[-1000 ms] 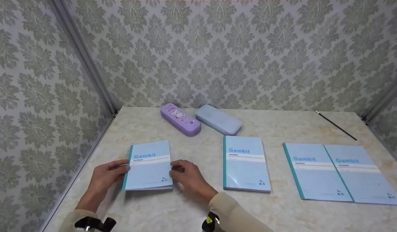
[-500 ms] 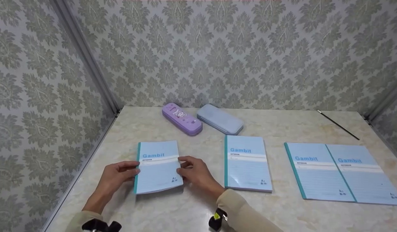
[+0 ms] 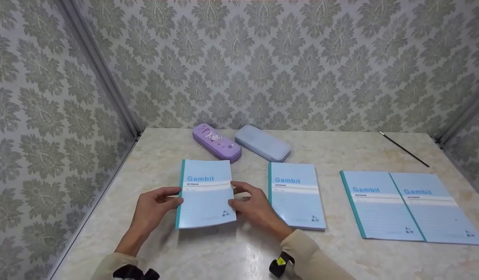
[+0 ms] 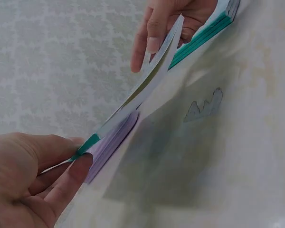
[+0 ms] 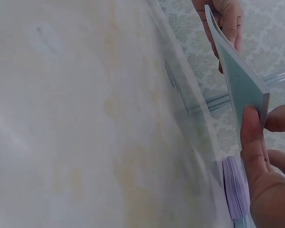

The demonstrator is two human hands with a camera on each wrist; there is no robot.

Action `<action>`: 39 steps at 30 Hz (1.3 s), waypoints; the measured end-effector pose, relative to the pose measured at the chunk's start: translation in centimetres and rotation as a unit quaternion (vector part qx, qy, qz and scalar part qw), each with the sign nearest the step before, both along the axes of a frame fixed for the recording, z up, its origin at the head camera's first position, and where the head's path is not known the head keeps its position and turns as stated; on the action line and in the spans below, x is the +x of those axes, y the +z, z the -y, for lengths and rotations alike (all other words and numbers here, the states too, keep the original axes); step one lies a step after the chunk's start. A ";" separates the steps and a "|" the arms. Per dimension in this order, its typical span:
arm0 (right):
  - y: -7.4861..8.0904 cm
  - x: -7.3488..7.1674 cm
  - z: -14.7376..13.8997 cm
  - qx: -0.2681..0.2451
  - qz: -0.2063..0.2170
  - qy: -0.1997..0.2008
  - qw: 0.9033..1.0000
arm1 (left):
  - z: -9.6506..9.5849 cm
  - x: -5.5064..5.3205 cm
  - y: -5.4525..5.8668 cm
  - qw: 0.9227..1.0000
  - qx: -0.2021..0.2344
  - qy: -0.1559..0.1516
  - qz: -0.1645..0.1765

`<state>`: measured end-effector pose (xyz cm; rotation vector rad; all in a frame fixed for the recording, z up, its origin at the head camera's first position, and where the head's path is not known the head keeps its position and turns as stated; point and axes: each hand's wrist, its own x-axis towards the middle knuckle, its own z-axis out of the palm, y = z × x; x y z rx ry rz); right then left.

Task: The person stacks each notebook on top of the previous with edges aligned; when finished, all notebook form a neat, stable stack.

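Notebook [image 3: 206,206] of pale-blue paper, thin and slightly bowed, is held above the marbled tabletop [image 3: 103,237] — its teal spine [image 3: 181,173] pinched between the left hand's [image 3: 151,208] thumb and fingers, its opposite edge pinched likewise by the right hand [image 3: 255,202]. A matching notebook [image 3: 295,204] is laid to the right; beyond, a round-cornered purple case [image 3: 216,142] is seen.

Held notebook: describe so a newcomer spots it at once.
Above the marbled table, in front of the purple case, is a pale-blue notebook with a green spine. The left hand pinches its spine, the right hand its opposite edge. The other notebooks lie flat; only this one is lifted.
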<state>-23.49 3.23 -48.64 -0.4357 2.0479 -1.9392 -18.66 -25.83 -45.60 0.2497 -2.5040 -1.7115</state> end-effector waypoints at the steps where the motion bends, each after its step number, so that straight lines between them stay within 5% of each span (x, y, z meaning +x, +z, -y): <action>1: 0.1 0.0 -0.3 -0.005 0.000 0.002 1.000 | -0.3 0.0 0.1 1.000 0.002 -0.001 -0.006; 9: 0.2 0.2 -2.7 -0.028 -0.047 -0.021 0.998 | -2.5 0.2 0.6 0.999 0.030 -0.014 -0.027; 16: 0.3 0.2 -5.0 0.019 -0.107 -0.058 0.992 | -4.7 -0.2 0.4 0.998 0.045 -0.018 -0.050; 28: 0.8 -0.2 -8.7 0.048 -0.120 -0.103 0.986 | -8.4 -1.5 -0.4 0.993 0.075 -0.044 -0.082; 39: 1.2 -0.8 -11.4 0.096 -0.117 -0.146 0.978 | -11.2 -2.8 -0.7 0.993 0.068 -0.056 -0.073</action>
